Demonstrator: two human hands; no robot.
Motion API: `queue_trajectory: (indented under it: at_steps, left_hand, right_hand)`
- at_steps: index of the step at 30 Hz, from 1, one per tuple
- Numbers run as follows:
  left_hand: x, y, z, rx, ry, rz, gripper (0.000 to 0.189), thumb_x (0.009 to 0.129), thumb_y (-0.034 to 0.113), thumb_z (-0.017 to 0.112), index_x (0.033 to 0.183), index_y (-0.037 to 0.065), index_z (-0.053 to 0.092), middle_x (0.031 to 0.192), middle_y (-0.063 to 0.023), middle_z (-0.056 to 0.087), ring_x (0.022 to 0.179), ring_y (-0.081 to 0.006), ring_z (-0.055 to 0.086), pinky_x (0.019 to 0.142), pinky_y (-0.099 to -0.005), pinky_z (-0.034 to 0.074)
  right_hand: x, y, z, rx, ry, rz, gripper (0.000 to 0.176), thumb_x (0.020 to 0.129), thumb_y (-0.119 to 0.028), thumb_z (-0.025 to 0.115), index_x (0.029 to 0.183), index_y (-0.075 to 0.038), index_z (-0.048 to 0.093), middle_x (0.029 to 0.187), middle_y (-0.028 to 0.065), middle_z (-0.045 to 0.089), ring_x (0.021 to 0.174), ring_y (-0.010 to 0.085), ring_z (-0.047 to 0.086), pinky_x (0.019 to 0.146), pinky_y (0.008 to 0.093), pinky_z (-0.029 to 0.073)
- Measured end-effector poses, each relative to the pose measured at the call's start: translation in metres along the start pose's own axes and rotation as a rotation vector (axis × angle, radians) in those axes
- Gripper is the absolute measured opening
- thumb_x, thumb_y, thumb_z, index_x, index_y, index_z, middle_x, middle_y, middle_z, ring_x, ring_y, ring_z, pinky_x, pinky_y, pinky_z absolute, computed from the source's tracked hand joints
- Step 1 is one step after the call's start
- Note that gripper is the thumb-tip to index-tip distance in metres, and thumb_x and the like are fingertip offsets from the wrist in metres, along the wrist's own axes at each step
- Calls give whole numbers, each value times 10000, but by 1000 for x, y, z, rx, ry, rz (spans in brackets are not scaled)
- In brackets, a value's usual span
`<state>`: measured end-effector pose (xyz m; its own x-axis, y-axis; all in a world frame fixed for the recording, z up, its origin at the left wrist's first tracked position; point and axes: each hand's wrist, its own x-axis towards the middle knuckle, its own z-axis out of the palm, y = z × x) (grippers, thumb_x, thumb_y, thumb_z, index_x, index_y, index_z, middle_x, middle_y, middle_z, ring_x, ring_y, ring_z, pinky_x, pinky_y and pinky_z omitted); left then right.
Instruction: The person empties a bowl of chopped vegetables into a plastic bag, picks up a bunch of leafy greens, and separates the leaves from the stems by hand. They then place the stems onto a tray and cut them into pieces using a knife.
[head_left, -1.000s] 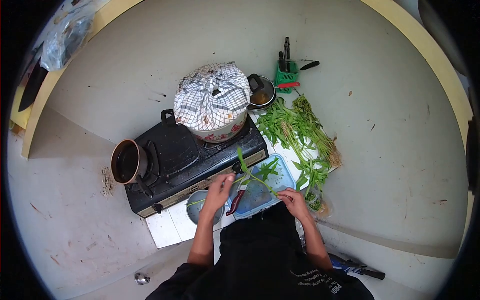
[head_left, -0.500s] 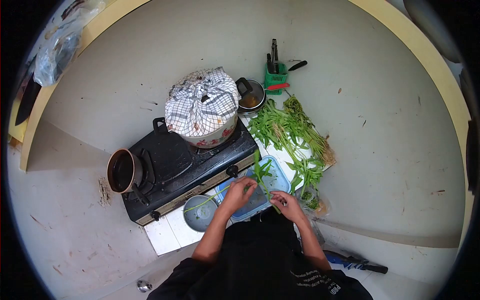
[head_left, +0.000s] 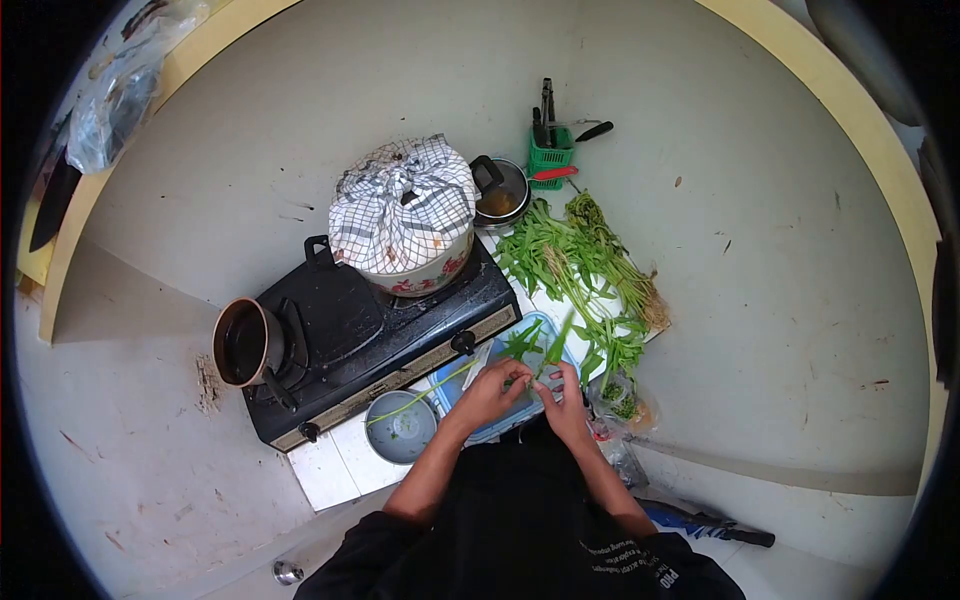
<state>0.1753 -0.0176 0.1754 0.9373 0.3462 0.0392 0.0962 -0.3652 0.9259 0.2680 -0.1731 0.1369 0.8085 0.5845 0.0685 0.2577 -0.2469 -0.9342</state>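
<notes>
My left hand [head_left: 492,393] is closed in a pinch on a water spinach stem, its long pale stalk [head_left: 455,372] reaching out to the left. Close beside it, my right hand [head_left: 566,402] also pinches a piece of water spinach [head_left: 560,343], whose leafy end points upward. The fingertips of both hands nearly meet over a blue plastic basin [head_left: 573,345] with some green leaves in it. Left of the basin stands a grey bowl [head_left: 402,447] with a thin green stem lying across it.
Bunches of leafy greens [head_left: 570,255] lie on the white tiles to the right. A black gas stove [head_left: 330,310] carries a cloth-covered pot [head_left: 405,215] and a small saucepan [head_left: 245,342]. Behind are a lidded pan [head_left: 503,195] and a green utensil basket [head_left: 551,158].
My right hand has moved up and left, closer to my left hand. The leafy piece it pinches now points up to the right. My left hand has shifted slightly right.
</notes>
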Motion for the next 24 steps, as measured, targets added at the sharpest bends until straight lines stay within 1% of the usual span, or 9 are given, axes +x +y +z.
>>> queue_trajectory:
  at_steps: [3,6,9,12,13,15,18,22,24]
  left_hand:
    - [1,-4,1,-9,31,12,147,895,100,641,1004,1,655,959,-156,662,932,-334,649,794,-402,501]
    - [3,-6,-5,316,81,79,168,888,150,655,998,24,664,956,-127,671,920,-327,651,764,-427,491]
    - [6,-9,-8,528,215,60,154,890,182,657,962,50,688,943,-108,679,909,-322,650,743,-446,478]
    - [14,-18,-22,418,345,-75,137,868,115,682,944,2,704,894,-158,679,847,-343,667,773,-399,512]
    - [16,-18,-25,281,364,-122,149,893,118,667,976,4,717,904,-164,680,858,-329,671,764,-394,510]
    - [22,-23,-27,264,346,-59,158,904,114,659,1003,7,720,915,-165,682,882,-319,675,783,-387,511]
    - [32,-27,-20,205,272,-62,192,928,115,632,1055,-6,710,970,-177,685,929,-309,676,817,-372,511]
    - [46,-37,6,137,294,49,272,977,134,577,1175,-35,657,1068,-200,682,960,-309,671,844,-339,510]
    - [51,-42,14,132,312,75,299,995,150,557,1221,-31,633,1087,-185,685,962,-276,668,857,-327,501]
  right_hand:
    - [6,10,-5,-46,-111,-155,203,915,-129,671,1057,15,661,990,142,658,925,250,626,803,346,493]
    - [6,1,-9,126,-191,6,150,929,-97,645,984,37,680,903,137,691,866,239,659,779,330,503]
    - [5,2,-8,89,-211,-18,142,929,-81,643,992,41,679,904,130,701,820,223,674,760,322,511]
    - [3,-3,-17,52,-217,46,143,929,-77,646,1008,37,682,907,122,706,827,200,672,769,312,508]
    - [2,2,-18,74,-199,62,145,929,-82,651,1009,34,684,906,119,706,828,196,670,771,309,506]
    - [1,14,-18,118,-166,89,148,928,-90,659,1012,28,688,904,113,706,831,188,668,774,304,503]
    - [1,20,-20,76,-128,74,158,955,-119,660,1013,24,695,815,-1,648,737,51,550,677,217,443]
    - [2,19,-21,29,-69,68,160,938,-127,684,1005,17,701,799,0,640,704,55,532,645,225,431]
    - [2,15,-24,-17,-37,54,163,931,-135,695,1001,13,705,797,6,642,700,58,534,642,233,436]
